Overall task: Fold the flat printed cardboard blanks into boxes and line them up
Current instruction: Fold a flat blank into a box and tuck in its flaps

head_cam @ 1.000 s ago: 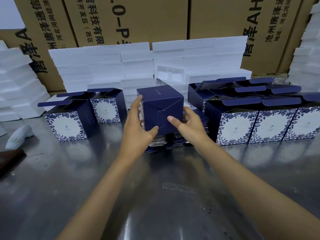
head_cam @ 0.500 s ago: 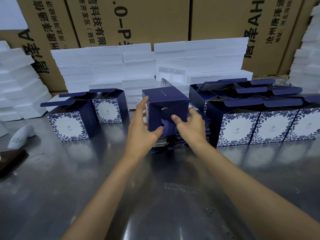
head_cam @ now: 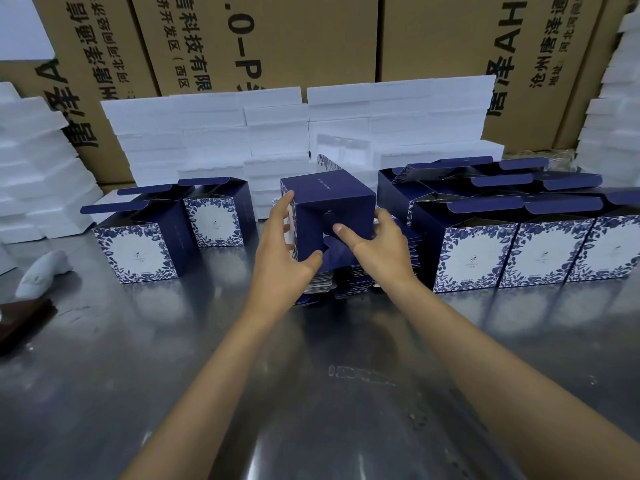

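A navy box with its bottom flaps facing me is held above a stack of flat printed blanks. My left hand grips its left side, fingers along the patterned face and thumb under the lower edge. My right hand holds the right side and its thumb presses on a bottom flap. Two folded boxes stand on the left with open lids. A block of several folded boxes stands in rows on the right.
The steel table reaches to my front edge. White foam blocks are stacked behind the boxes and at both sides, with brown cartons behind them. A white handheld object and a dark slab lie at far left.
The box has sunk slightly toward the blank stack. My right thumb has slid onto the bottom flaps and pushed them further in; my left hand keeps its hold.
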